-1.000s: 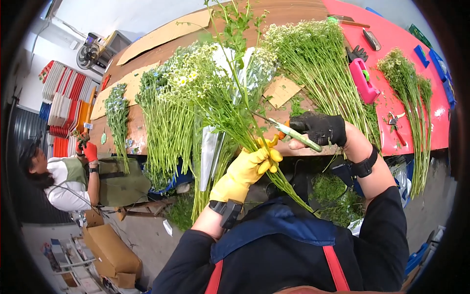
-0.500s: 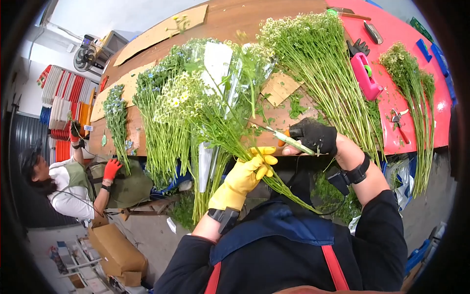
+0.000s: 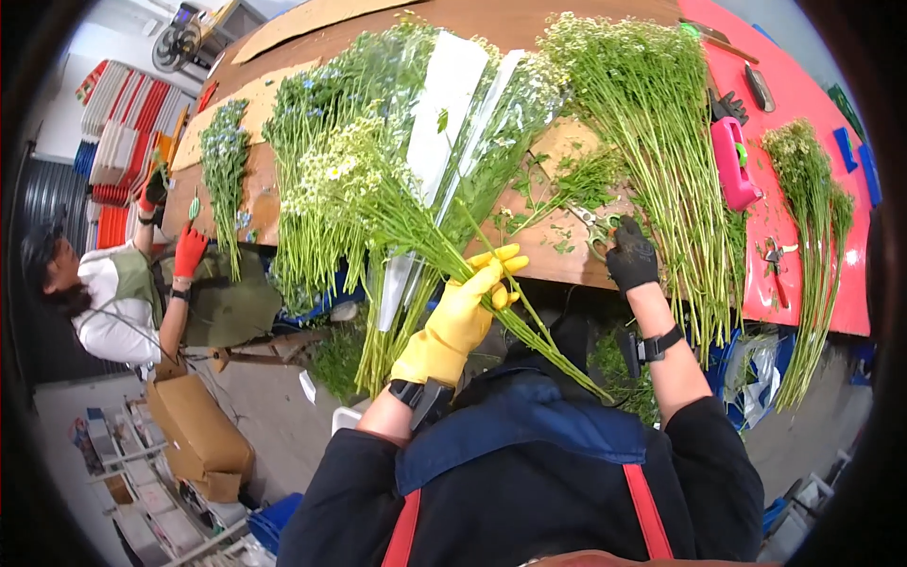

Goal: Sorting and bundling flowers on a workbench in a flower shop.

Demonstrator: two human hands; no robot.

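Note:
My left hand (image 3: 465,307), in a yellow glove, is closed around the stems of a small bunch of white daisy-like flowers (image 3: 378,194). The stems slant down past my chest to the right. My right hand (image 3: 630,255), in a black glove, rests at the wooden table's front edge (image 3: 557,263) with its fingers on the handles of a pair of scissors (image 3: 593,225). The scissor blades lie on the table, pointing away from me.
Big bunches of green stems (image 3: 661,142) and white paper sleeves (image 3: 444,123) lie across the table. A pink tool (image 3: 729,161) and small snips (image 3: 775,257) sit on the red tabletop (image 3: 803,85). A person with red gloves (image 3: 189,250) works at the left, above a cardboard box (image 3: 198,435).
My right hand has moved from the stems out to the table edge and brought the scissors down onto the wood. My left hand has lowered and tilted the bunch.

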